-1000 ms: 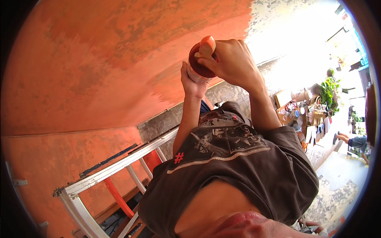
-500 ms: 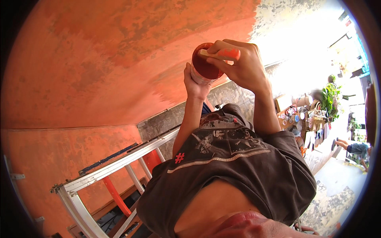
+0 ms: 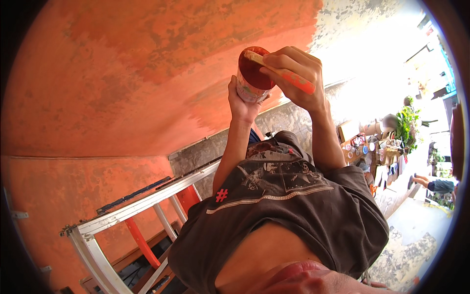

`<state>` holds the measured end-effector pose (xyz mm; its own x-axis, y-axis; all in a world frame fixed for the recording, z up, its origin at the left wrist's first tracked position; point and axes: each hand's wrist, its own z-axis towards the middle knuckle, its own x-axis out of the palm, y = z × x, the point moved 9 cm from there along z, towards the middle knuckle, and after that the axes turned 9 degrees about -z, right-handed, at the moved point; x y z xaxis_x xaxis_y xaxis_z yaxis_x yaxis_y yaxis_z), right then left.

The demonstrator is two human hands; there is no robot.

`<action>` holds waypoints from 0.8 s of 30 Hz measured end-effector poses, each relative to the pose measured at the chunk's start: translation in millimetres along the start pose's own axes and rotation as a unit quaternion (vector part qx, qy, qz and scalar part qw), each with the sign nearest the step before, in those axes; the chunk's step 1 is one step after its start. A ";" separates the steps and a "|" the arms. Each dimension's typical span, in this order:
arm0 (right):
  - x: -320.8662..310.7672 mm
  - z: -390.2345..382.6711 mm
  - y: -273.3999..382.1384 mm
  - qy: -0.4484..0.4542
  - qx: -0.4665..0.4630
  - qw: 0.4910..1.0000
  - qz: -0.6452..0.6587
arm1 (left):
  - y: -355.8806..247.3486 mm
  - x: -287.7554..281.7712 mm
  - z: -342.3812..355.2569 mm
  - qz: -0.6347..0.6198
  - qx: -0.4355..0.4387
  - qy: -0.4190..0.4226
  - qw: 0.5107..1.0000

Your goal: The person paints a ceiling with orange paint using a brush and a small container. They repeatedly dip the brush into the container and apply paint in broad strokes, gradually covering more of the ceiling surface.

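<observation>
My left hand point(image 3: 243, 105) is wrapped round the lower part of a paint can point(image 3: 252, 90), its outside pale and smeared with paint. Dark red-orange paint point(image 3: 255, 73) shows inside the can, whose mouth is tipped toward me. My right hand point(image 3: 302, 78) grips a paintbrush point(image 3: 276, 70) by its wooden handle, which has orange paint at the butt end. The brush's head end lies at the can's far rim; its bristles are hidden. Beyond the can rises a wall point(image 3: 122, 88) covered in patchy orange paint.
A metal ladder point(image 3: 147, 208) stands at my lower left, near the orange wall. Bare, mottled grey wall point(image 3: 342, 24) borders the paint at the upper right. Off to the right are a cluttered table point(image 3: 360, 147), green plants point(image 3: 407, 122) and another person point(image 3: 435, 185).
The can is tipped a little more, showing more of its side. My right hand has turned, with the brush's handle swung downward and its head end nearer the far rim.
</observation>
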<state>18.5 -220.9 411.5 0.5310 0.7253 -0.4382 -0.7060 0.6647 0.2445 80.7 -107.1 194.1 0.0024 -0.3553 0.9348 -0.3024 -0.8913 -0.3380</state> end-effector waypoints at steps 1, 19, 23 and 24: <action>-1.5 0.3 0.6 -0.009 0.006 1.000 0.006 | 0.0 1.2 -0.1 -0.002 0.002 -0.002 1.000; 11.8 -18.4 -49.9 0.021 0.359 0.906 0.224 | -8.1 -8.5 7.3 -0.010 0.010 -0.049 0.999; 27.0 -30.9 -63.6 0.007 0.401 0.847 0.349 | -10.2 -14.7 12.1 0.017 0.012 -0.037 0.999; 28.6 -33.1 -66.0 0.007 0.411 0.836 0.364 | -11.1 -17.4 12.8 0.022 0.013 -0.045 0.999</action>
<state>64.7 -249.9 354.3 0.0906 0.9929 0.0766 -0.2768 -0.0487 0.9597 96.3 -94.6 180.2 0.0761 -0.4173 0.9056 -0.2786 -0.8809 -0.3826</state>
